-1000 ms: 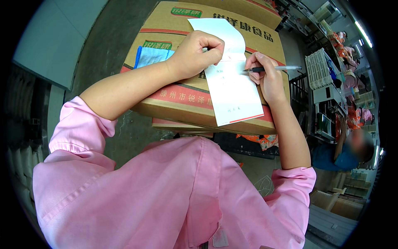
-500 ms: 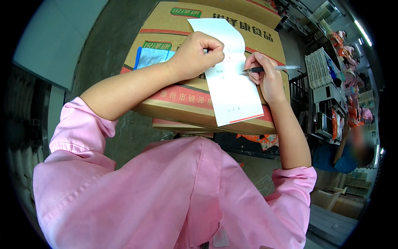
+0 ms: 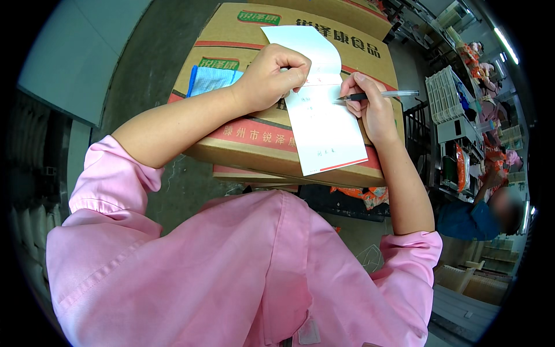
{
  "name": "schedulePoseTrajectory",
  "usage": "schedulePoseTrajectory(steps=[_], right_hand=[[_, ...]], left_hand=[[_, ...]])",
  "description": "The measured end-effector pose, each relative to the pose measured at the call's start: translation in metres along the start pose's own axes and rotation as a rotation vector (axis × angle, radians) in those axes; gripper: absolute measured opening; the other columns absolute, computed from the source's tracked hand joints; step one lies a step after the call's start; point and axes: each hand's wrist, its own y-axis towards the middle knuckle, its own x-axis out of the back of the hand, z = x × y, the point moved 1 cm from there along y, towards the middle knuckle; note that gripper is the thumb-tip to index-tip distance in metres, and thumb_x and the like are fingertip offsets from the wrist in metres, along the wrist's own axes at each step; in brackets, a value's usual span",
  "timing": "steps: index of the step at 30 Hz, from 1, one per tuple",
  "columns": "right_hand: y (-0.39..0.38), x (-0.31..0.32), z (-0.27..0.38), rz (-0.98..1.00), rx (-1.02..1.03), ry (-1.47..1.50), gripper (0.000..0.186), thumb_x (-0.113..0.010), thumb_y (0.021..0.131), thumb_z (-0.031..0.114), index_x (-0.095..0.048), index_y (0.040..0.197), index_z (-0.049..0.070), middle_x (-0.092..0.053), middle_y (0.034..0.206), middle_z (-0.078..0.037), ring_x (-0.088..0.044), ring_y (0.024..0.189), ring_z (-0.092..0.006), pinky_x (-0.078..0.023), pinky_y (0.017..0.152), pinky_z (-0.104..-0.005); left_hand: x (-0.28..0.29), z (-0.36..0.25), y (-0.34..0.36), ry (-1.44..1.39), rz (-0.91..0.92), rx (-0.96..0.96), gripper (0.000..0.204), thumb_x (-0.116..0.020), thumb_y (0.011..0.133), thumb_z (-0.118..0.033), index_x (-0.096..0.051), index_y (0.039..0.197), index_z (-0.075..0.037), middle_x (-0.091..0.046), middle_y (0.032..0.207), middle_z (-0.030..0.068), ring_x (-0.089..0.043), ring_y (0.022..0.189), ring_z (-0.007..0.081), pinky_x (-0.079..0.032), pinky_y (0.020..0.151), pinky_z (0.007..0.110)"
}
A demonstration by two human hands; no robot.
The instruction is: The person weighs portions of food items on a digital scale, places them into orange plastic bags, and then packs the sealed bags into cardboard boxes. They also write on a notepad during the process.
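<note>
A long white notepad sheet (image 3: 329,130) lies over a brown cardboard box (image 3: 254,34), its upper part bent up a little and a few handwritten marks on it. In my right hand (image 3: 373,107) a clear-barrelled pen (image 3: 399,93) with a dark grip is pinched, its tip at the sheet's surface near the middle. My left hand (image 3: 274,78) is curled into a fist on the sheet's left edge; whether anything is inside the fingers is hidden. Beside the left wrist lies a light blue cloth (image 3: 211,80) with a darker blue border.
Another cardboard box (image 3: 352,8) stands behind. To the right are white plastic crates (image 3: 442,95), a bench with packages and other people, one in a blue top (image 3: 471,222). A pale wall panel (image 3: 75,58) rises at the left.
My left fist has shifted very slightly to the left, and the pen tip has moved a little left. The person in blue at the right has changed posture.
</note>
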Motion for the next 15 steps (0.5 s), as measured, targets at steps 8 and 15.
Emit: schedulePoseTrajectory(steps=[8, 15], right_hand=[[0.0005, 0.0003, 0.0000, 0.012, 0.001, -0.003, 0.044, -0.040, 0.100, 0.032, -0.061, 0.078, 0.000, -0.043, 0.055, 0.003, -0.034, 0.050, -0.0053, -0.025, 0.048, -0.0222], [-0.0002, -0.0001, 0.0018, 0.005, -0.008, -0.017, 0.044, -0.040, 0.100, 0.032, -0.061, 0.077, 0.000, -0.042, 0.055, 0.003, -0.033, 0.050, -0.0053, -0.025, 0.049, -0.0224]], left_hand=[[0.0005, 0.0008, -0.0005, -0.038, -0.011, 0.011, 0.028, -0.053, 0.085, -0.016, -0.051, 0.061, -0.001, -0.047, 0.054, 0.0020, -0.041, 0.054, 0.0082, -0.034, 0.053, 0.028], [-0.0063, -0.0047, 0.0019, 0.081, -0.066, -0.004, 0.032, -0.053, 0.089, -0.010, -0.045, 0.059, -0.003, -0.044, 0.053, -0.0014, -0.040, 0.047, 0.0056, -0.034, 0.046, 0.024]])
